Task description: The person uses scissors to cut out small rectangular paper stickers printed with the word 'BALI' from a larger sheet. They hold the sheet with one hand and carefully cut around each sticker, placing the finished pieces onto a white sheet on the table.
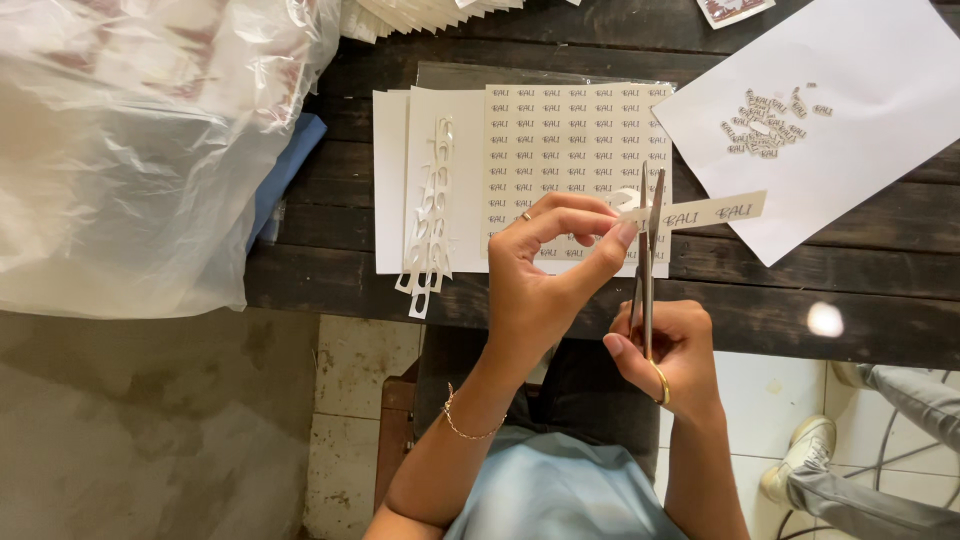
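My left hand [545,265] pinches the left end of a narrow white paper strip [715,211] printed with small labels. My right hand [672,350] grips a pair of scissors [648,255] by the handles, blades pointing away from me and closed around the strip near my left fingertips. Under my hands lies a white sheet of printed labels [575,130] on a dark wooden table [830,280]. A cut-out paper offcut [430,215] with holes lies left of that sheet.
A white paper sheet [860,150] at the right holds a small pile of cut labels [768,122]. A large clear plastic bag [140,140] fills the left side. Another person's leg and shoe [800,465] show at the lower right.
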